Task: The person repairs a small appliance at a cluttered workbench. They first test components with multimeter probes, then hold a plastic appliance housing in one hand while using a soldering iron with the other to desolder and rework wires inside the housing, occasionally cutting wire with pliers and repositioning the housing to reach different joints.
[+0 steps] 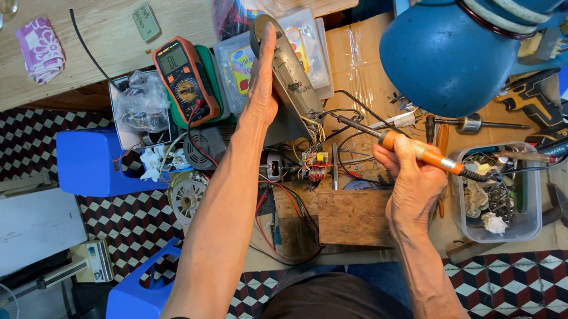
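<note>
Head view: soldering iron [408,145] in right hand [413,182]; left hand [262,88] on grey housing [289,72].

Wire tangle [311,167] crowds gap between hands; blue dome [446,51] blocks upper right (wooden block [353,216] top bare).

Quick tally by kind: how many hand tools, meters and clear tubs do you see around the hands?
Soldering iron, in the right hand: 1
Cordless drill: 1
Multimeter: 1
Clear plastic tub of parts: 1
Grey casing, held up by the left hand: 1
Total: 5
</note>
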Motion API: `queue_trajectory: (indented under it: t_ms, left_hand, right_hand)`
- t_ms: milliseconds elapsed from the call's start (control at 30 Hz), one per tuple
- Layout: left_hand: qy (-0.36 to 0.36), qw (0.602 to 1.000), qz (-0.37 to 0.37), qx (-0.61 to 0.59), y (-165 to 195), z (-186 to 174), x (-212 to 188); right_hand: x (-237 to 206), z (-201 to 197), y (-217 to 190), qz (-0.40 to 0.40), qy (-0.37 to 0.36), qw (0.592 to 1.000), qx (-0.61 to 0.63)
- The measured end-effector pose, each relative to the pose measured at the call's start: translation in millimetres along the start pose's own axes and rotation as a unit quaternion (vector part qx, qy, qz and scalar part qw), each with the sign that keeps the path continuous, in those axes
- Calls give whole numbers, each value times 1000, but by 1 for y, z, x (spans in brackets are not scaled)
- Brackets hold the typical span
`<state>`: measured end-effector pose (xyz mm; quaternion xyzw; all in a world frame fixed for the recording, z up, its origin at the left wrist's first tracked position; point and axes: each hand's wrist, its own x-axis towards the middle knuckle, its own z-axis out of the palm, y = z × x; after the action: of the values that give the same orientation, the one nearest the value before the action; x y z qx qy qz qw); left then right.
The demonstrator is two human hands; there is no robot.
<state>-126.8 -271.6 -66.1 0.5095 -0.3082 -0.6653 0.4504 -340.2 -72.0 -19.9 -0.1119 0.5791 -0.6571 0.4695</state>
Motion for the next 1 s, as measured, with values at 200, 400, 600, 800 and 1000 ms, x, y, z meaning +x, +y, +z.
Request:
queue_trajectory:
  t_ms: [200,400,600,800,1000]
  left_hand:
    - [-18,999,24,-21,-5,6,-33]
    - [-26,997,73,-10,-13,11,-62]
    - [-24,998,54,-13,-12,12,-64]
    - [-18,998,53,7,-12,12,-63]
    - [-18,998,60,16,-13,13,-64]
  right_hand:
    - [-2,11,0,-31,-42,998,-28]
    - [-9,17,1,-51,-69,991,-102]
    - [-10,19,5,-44,-69,991,-102]
    - [-4,22,8,-32,-68,993,-88]
    - [-2,25,4,-36,-70,991,-105]
